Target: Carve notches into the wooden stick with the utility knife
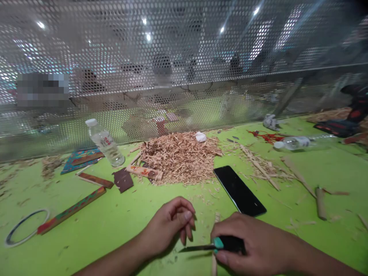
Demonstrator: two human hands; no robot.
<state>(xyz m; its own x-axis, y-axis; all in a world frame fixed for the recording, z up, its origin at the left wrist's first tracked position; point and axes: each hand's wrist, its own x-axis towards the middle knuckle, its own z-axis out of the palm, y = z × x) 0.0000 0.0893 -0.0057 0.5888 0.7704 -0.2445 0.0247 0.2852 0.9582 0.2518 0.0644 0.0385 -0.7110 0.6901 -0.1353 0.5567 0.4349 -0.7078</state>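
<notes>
My right hand (244, 243) is wrapped round a utility knife (230, 244) with a black and teal handle. Its blade points left, toward my left hand (172, 222), which is half curled with its fingers slightly apart and nothing visible in it. A thin wooden strip (214, 264) lies on the green table (115, 230) beneath the knife. Just beyond my right hand rests a black phone (240, 190). A heap of wood shavings (181, 159) lies ahead of both hands.
An upright bottle (107, 145), a brown sandpaper piece (123, 180), a painted stick (71, 210) and a ring (27, 227) are at left. At right are a lying bottle (293, 143), a stick (321, 203) and a power tool (345, 115). Behind stands a perforated metal screen (184, 50).
</notes>
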